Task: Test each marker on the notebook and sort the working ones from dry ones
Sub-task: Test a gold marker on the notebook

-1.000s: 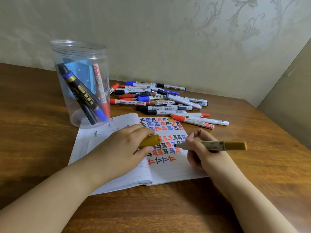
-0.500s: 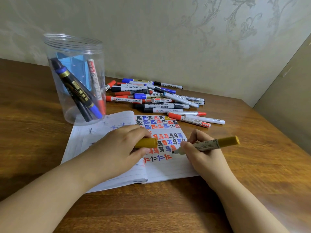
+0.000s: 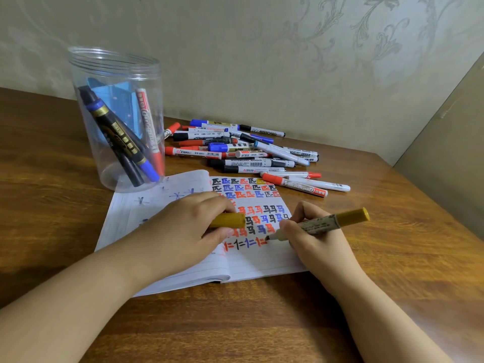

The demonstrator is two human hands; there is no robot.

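An open notebook lies on the wooden table, its right page covered with red, blue and black test marks. My right hand grips a gold marker, uncapped, its tip touching the page at the end of the lowest row of marks. My left hand rests on the notebook and holds the marker's gold cap. A clear plastic jar stands at the notebook's far left corner with several markers inside.
A pile of several red, blue and black markers lies beyond the notebook near the wall. The wall runs along the back, and a panel closes off the table's right side. Bare wood shows to the right.
My right hand has lowered the gold marker from above the page down to the paper, its tip now at the lowest row. My left hand keeps holding the cap.
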